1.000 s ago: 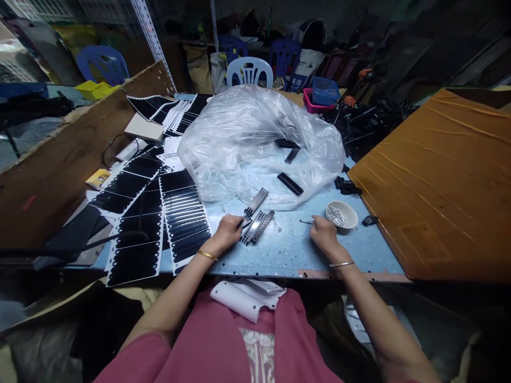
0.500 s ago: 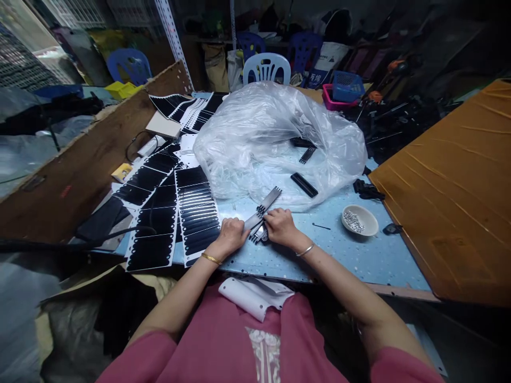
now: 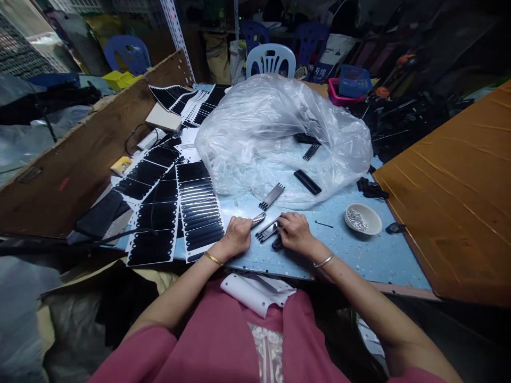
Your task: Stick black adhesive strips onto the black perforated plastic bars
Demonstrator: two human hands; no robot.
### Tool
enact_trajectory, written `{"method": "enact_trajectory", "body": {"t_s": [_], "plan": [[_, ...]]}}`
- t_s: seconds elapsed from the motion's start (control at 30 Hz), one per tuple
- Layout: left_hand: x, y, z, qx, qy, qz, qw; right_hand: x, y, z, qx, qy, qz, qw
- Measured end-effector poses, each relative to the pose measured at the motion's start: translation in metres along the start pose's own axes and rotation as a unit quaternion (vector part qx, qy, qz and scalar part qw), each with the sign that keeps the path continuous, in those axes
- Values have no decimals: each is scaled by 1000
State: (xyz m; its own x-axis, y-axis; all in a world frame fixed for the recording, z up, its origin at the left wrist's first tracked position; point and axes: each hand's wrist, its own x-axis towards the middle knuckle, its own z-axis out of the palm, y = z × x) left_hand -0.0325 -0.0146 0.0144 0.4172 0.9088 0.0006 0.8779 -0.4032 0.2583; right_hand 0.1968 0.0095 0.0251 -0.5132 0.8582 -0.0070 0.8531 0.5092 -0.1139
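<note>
Mid-table, just ahead of your body, your left hand [image 3: 238,235] has its fingers curled closed around a textured silver bar [image 3: 258,219], far end jutting out past the knuckles. Your right hand [image 3: 296,233] is bent over a toothed silver piece [image 3: 266,232], thumb and fingers apparently pinched on its near-right end; the fingertip contact itself is mostly hidden. Progress, as far as it shows: the two pieces are apart, one per hand, not joined. A second toothed piece [image 3: 272,196] lies loose ahead of them, and a dark bar [image 3: 277,243] pokes out just below your right fingers. Can't tell whether any piece counts as finished. Small metal parts [image 3: 356,219] sit in the white bowl [image 3: 369,219] off to your right, unhandled; the thin black rod [image 3: 323,224] lies on the table [image 3: 339,258] between bowl and right hand, also untouched. More black bars [image 3: 307,182] lie by the mouth of the clear plastic bag [image 3: 255,127]. Pose: both forearms reach forward and angle inward, hands low over the tabletop and near each other. Left is knuckles up, fist-like; right has its back up, fingers pointing across toward the left.
</note>
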Motion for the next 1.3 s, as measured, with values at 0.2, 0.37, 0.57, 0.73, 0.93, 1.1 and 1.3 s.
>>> {"method": "enact_trajectory", "body": {"t_s": [0.2,0.37,0.57,0.73,0.93,1.1,1.3], "plan": [[37,2,-11,-13,-19,19,1000,38,2,-20,-11,-128,12,992],[20,10,-24,-14,50,13,999,42,21,-5,12,-110,-16,994],[-21,32,3,-63,-7,-57,996,21,32,28,78,10,-44,996],[-20,28,20,-64,6,-103,993,4,36,38,137,116,-61,982],[-27,6,17,-34,31,-130,990,-13,58,26,161,233,-26,959],[-29,-4,19,-27,65,-156,985,-29,72,19,96,175,2,980],[-33,-11,28,-78,137,-110,981,-36,65,15,61,125,5,990]]}}
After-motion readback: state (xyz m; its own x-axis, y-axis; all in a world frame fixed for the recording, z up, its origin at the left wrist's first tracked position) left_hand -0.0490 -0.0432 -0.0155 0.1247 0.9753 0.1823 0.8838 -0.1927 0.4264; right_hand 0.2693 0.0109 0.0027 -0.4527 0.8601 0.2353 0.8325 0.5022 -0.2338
